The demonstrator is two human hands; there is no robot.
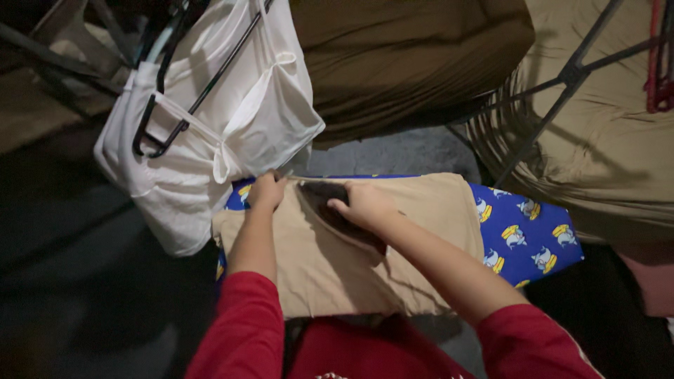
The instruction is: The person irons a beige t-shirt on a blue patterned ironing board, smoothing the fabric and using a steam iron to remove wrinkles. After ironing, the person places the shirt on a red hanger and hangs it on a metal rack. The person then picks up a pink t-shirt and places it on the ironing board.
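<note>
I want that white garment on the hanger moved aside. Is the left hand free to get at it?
Probably yes: the left hand rests on the tan cloth's far edge, right beside the white garment, with nothing between them.

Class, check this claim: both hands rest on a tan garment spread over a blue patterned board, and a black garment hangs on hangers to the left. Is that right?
Not quite. The head view shows the hanging garment on the hangers is white, not black. Otherwise right: the left hand and right hand rest on the tan garment over the blue patterned board.
</note>
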